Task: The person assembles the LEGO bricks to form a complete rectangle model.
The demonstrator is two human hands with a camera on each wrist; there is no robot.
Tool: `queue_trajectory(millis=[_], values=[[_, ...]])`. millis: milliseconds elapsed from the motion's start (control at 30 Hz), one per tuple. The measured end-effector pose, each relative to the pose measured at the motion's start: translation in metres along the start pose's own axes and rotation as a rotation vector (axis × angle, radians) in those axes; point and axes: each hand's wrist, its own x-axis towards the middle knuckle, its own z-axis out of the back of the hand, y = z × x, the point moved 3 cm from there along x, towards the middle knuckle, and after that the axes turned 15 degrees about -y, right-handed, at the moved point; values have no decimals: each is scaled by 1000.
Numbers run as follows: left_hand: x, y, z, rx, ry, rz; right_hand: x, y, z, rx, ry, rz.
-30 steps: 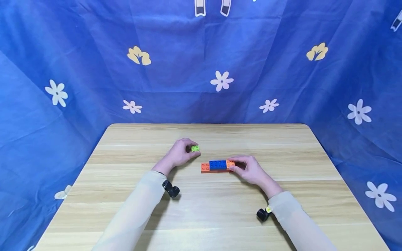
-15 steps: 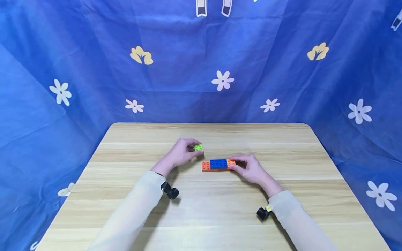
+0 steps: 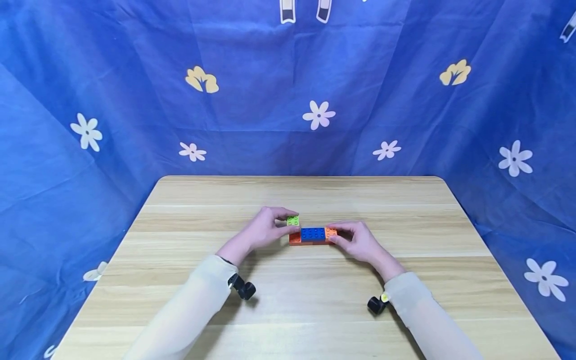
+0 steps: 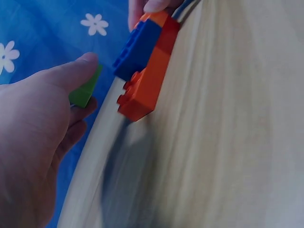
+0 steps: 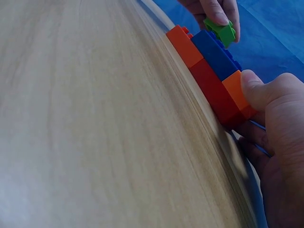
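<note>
Between the thumb and fingers of my left hand [image 3: 261, 231] is a small lime-green toy brick [image 3: 293, 220], studs up. It hangs just above the left end of a low two-layer brick row. Bare studs show there on an orange-red brick [image 4: 149, 85] of the bottom layer. A red brick [image 5: 216, 90] continues that layer to the right. On top sit a long blue brick [image 3: 313, 234] and, at the right end, a small orange brick [image 5: 236, 90]. My right hand [image 3: 360, 243] pinches this orange brick from its front and back sides.
The row rests on a light wood-grain table [image 3: 310, 305]. Behind and beside it hangs a blue cloth [image 3: 252, 110] with white flowers. Black wrist cameras stick out at the left cuff [image 3: 243, 286] and the right cuff [image 3: 377, 304].
My left hand has carried the green brick to the right and nearer, from behind the row to over its left end. The right hand keeps its grip and the row stays put.
</note>
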Motion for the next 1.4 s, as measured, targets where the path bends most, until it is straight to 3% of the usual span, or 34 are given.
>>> queue_trajectory(millis=[367,633,933,1233,1400], values=[[-14,2,-10,48,22,-12,-1,2,-1,0,-23,25],[-18,7,-16,75,30,-38,-1,2,-1,10,-22,0],[-18,10,-20,59,-4,-72,-1,0,-1,8,-23,-4],[-19,10,-21,60,-55,-151,-1,-1,-1,9,-28,-5],[-19,11,-21,52,-62,-129,-1,-2,-1,14,-27,6]])
